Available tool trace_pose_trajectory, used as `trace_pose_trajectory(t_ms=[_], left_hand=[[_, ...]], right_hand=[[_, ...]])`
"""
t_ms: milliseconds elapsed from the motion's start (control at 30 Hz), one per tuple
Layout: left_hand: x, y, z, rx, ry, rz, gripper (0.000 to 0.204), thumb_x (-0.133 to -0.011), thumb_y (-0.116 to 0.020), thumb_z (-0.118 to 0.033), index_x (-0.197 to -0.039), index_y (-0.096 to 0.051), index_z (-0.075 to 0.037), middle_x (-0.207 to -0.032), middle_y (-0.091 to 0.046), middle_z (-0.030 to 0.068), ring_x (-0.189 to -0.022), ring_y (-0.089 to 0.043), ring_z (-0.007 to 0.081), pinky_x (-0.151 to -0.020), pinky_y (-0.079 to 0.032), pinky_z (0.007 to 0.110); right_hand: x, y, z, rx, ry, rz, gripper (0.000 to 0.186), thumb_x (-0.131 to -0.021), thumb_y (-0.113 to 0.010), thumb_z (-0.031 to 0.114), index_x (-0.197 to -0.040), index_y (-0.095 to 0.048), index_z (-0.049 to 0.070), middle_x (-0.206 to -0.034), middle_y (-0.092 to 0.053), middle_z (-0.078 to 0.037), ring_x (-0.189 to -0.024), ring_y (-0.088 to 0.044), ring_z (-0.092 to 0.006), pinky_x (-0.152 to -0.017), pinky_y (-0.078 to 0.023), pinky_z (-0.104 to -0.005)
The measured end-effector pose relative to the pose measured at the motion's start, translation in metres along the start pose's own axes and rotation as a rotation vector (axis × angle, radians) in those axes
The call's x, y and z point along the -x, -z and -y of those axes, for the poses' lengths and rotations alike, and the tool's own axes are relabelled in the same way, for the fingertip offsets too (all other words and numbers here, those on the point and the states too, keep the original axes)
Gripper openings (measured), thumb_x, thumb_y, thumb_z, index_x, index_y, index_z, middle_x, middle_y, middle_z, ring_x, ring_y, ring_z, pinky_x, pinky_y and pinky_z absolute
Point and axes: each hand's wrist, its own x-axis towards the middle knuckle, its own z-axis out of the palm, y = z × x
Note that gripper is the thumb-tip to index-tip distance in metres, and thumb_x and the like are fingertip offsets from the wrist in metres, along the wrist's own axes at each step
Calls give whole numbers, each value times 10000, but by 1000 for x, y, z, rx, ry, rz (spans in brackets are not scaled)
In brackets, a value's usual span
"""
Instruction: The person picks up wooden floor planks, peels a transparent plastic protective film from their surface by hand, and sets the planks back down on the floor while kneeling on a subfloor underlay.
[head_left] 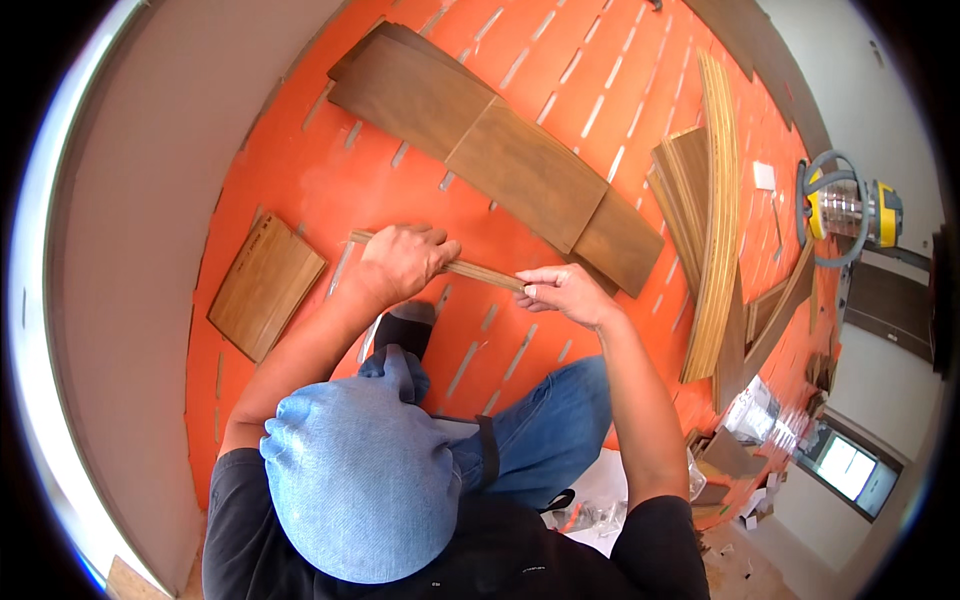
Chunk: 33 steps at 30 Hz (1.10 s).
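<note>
Hands: the left hand (403, 262) is closing over one narrow wooden strip (480, 271); the right hand (562, 292) is pinching its right end.
Strip: thin, straight, pale-edged, lying across the orange underlay (300, 190) in front of the knees.
Planks: three dark, smooth floorboards (500, 150) are lying end to end, far.
Offcut: one short brown board (265, 285) is sitting left.
Stack: several boards (715, 210) are lying on the right.

Clear plastic packaging (762, 412) lower right; small white label (764, 175) on orange floor.
</note>
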Motion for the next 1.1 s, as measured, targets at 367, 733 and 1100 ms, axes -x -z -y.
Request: trace_pose_trajectory(t_ms=[367, 733, 1100], left_hand=[[-4, 1, 0, 23, 3, 12, 139, -967, -644, -263, -978, -611, -129, -899, -633, 37, -934, -683, 251, -734, -576, 421], [-8, -5, 13, 1, -27, 3, 140, -997, -554, -289, -971, -630, -175, -915, -682, 45, -914, -729, 265, -717, -581, 447], [-27, 12, 15, -6, -1, 178, 185, -983, -623, -311, -1096, -656, -168, -1053, -724, 45, -1037, -715, 265, -873, -573, 420]], right_hand=[[-4, -5, 8, 149, 20, -59, 344, -1032, -654, 160, -1305, -689, -46, -1103, -773, -140, -981, -754, -207, -869, -620, -343], [20, -77, -2, 1050, 636, -813, 130, -918, -722, 102, -1038, -730, 52, -824, -618, -139, -779, -638, -345, -684, -535, -452], [4, -67, 15, 1530, 723, -858, 81, -806, -648, 114, -736, -610, 102, -709, -581, -52, -695, -653, -217, -615, -549, -378]])
